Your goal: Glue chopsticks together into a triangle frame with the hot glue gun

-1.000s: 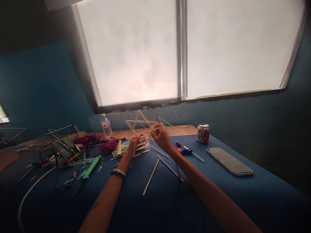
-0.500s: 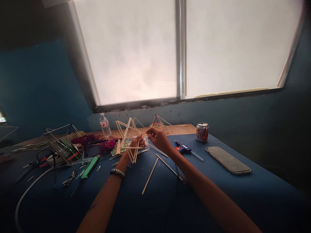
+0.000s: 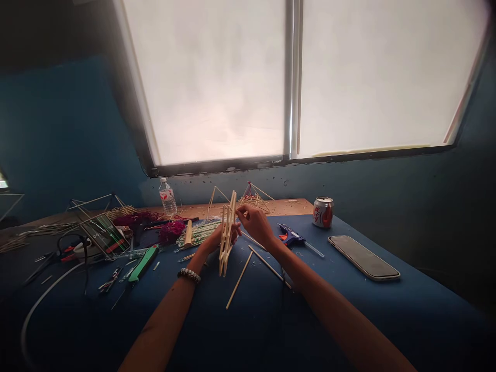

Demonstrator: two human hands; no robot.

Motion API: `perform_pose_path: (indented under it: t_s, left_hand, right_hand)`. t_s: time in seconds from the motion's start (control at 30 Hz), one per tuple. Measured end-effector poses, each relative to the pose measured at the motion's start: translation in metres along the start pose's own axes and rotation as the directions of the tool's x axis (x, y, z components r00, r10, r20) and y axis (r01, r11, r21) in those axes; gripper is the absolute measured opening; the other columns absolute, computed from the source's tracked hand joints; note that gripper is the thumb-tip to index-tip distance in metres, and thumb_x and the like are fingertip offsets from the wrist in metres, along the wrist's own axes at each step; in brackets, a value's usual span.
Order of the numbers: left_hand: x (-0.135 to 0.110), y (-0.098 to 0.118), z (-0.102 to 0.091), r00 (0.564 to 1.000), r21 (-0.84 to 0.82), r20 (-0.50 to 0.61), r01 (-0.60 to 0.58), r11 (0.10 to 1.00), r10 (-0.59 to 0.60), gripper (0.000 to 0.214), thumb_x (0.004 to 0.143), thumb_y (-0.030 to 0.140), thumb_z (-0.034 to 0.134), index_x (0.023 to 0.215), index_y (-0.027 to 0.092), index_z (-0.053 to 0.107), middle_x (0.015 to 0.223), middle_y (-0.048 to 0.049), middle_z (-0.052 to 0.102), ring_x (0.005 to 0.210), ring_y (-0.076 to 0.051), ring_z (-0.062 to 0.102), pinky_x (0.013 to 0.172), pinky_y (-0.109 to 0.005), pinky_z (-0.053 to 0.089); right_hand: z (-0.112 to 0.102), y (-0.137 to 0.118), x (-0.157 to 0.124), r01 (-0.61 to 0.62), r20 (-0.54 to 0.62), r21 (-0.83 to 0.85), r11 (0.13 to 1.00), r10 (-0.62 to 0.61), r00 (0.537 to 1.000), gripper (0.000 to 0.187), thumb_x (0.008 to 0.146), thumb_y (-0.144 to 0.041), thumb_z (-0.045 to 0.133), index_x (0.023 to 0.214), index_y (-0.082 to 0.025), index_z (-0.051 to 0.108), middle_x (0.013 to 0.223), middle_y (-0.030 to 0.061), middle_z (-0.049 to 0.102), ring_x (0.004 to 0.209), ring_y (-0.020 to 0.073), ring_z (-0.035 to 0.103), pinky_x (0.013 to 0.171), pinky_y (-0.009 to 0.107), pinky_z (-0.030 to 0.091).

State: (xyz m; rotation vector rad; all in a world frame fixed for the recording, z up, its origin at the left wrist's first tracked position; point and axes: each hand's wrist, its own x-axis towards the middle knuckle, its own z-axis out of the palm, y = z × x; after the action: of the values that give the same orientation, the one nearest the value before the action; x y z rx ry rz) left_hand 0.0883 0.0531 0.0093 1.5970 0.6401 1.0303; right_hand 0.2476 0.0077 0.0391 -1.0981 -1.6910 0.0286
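We hold the stick frame (image 3: 228, 227) in the left hand (image 3: 216, 237), fingers closed around its middle; the frame hides part of that hand, so we cannot tell which sticks bear the grip. The right hand (image 3: 253, 222) stands just to the right, thumb and forefinger drawn nearly together at the frame's right edge; we cannot tell whether they touch it or pinch anything small. The frame is raised above the blue tabletop (image 3: 248, 336), in front of us and slightly left of centre. Note the change: a second ago its star-shaped face was turned broadly toward us with the right fingers on it; the left hand has since rotated it until it stands almost edge-on. In our judgement, this turn presents the far face to the right fingers and leaves the left hand carrying the frame's weight. Two loose sticks (image 3: 238, 281) lie on the near side, right of the frame, their far ends close together. The blue glue gun (image 3: 292, 236) lies farther right, past the right hand's wrist, and the green-handled tool (image 3: 143, 264) lies to the left, well apart from both hands.
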Motion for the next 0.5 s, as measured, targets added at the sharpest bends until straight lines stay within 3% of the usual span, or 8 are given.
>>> perform_pose_path:
  t_s: [0.1, 0.27, 0.5]
  left_hand:
    - [-0.003, 0.001, 0.0, 0.997, 0.055, 0.071, 0.039, 0.998, -0.043, 0.031, 0.078, 0.043, 0.074, 0.096, 0.018, 0.073, 0.077, -0.0074, 0.068, 0.069, -0.02, 0.063, 0.054, -0.028, 0.044]
    - [-0.0038, 0.0018, 0.0009, 0.99, 0.12, 0.132, 0.04, 0.992, -0.056, 0.035, 0.076, 0.05, 0.073, 0.09, 0.017, 0.073, 0.068, -0.0045, 0.065, 0.061, -0.016, 0.057, 0.054, -0.027, 0.041]
    - [0.0001, 0.0026, 0.0013, 0.996, 0.067, 0.093, -0.002, 0.998, -0.004, 0.046, 0.073, 0.061, 0.072, 0.074, 0.015, 0.065, 0.065, -0.0025, 0.06, 0.056, -0.012, 0.053, 0.057, -0.026, 0.042]
  right_hand:
    - [0.0006, 0.0013, 0.0005, -0.005, -0.006, -0.03, 1.0, 0.005, 1.0, 0.014, 0.093, -0.027, 0.054, 0.087, -0.021, 0.065, 0.072, 0.0008, 0.066, 0.064, 0.0159, 0.057, 0.063, 0.026, 0.034]
    - [0.0018, 0.0019, -0.0006, 0.025, 0.062, -0.012, 1.0, -0.024, 0.998, 0.015, 0.094, -0.028, 0.047, 0.09, -0.021, 0.06, 0.071, 0.0002, 0.064, 0.062, 0.0155, 0.055, 0.061, 0.026, 0.033]
    - [-0.0022, -0.0026, -0.0012, 0.023, 0.051, 0.084, 0.996, -0.027, 0.998, 0.011, 0.091, -0.027, 0.045, 0.087, -0.022, 0.054, 0.065, -0.0028, 0.056, 0.058, 0.0141, 0.049, 0.058, 0.026, 0.03]
